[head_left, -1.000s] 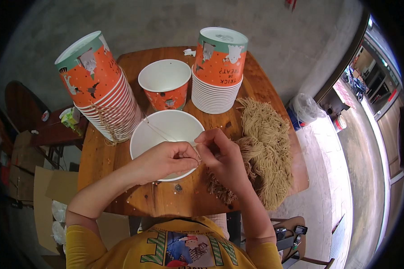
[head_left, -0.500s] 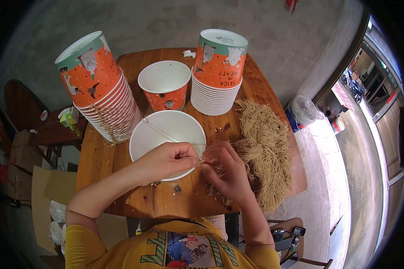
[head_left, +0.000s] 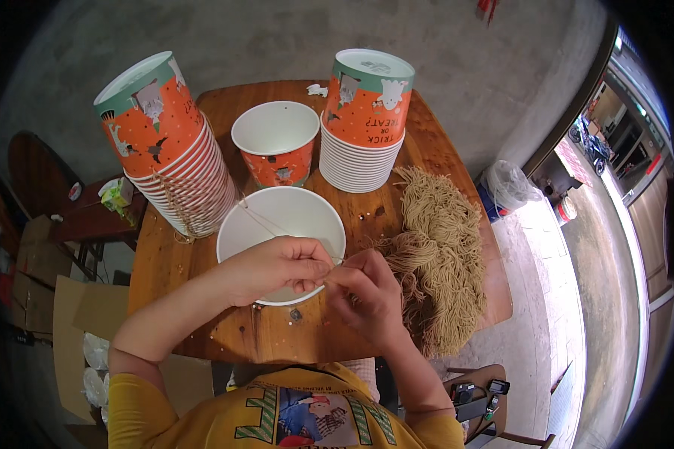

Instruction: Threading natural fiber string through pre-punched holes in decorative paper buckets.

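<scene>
Clock centred on the near open bucket (head_left: 236, 233), white inside. Left hand (head_left: 286, 266) at 6, over the bucket's near rim, back of hand up, fingers curled, thumb and forefinger pinching a thin tan cord (head_left: 266, 223). Left forearm (head_left: 183, 310) comes in from about 8, elbow bent outward. Right hand (head_left: 371, 295) at 4, fingers folded, fingertips right up against the left's; thumb blurred, so can't tell whether it pinches too. Right forearm (head_left: 412, 374) rises from between 4 and 5. Cord runs from the bucket's rim at 10-11, across its mouth, to the fingers at about 5.

Writing: right bucket stack (head_left: 363, 123) at 1 has dark lettering, readable, upside down, on orange with a green band and white ghost figure. Yellow shirt (head_left: 210, 411) at 6 carries green block letters and smaller print, also inverted, around a cartoon picture. Left bucket stack (head_left: 165, 142) at 10 shows a bat and other figures.

Second open bucket (head_left: 281, 168) at 12; tan yarn heap (head_left: 445, 262) at 3, just beside right hand.

Versus half a second ago: right fingers have folded in, the cord loop above them is smaller; left hand, stacks and yarn about unchanged.
</scene>
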{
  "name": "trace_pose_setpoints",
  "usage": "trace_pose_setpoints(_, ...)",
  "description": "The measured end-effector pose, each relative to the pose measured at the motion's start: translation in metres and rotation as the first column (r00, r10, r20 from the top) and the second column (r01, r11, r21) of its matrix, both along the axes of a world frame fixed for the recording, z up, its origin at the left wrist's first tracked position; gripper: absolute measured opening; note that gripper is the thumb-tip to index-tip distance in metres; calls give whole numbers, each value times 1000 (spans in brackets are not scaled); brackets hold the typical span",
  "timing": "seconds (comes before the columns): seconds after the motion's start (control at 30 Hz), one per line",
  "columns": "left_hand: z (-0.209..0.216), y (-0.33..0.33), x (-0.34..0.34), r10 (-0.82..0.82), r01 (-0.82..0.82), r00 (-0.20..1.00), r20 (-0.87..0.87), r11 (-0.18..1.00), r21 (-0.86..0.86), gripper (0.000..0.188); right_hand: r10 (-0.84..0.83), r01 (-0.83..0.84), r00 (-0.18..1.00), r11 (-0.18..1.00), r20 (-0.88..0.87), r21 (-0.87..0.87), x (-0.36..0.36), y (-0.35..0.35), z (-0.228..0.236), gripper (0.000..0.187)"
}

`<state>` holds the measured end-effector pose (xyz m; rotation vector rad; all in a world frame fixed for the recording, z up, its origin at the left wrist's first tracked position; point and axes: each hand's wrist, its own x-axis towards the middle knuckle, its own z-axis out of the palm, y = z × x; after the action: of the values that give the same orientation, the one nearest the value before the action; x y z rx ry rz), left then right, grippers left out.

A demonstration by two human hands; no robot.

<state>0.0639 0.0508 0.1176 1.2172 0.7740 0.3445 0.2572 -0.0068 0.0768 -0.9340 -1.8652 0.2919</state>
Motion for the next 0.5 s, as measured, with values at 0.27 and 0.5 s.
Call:
trace_pose_setpoints(0.27,0,-1,-6,79,-45,983,167,979,-199,16,-81,78,996,993,33,85,-6,-3,-1,26)
trace_pose_setpoints(0.5,3,-5,-7,124,-91,980,153,975,-203,21,-78,76,996,996,35,55,-3,-6,-2,27)
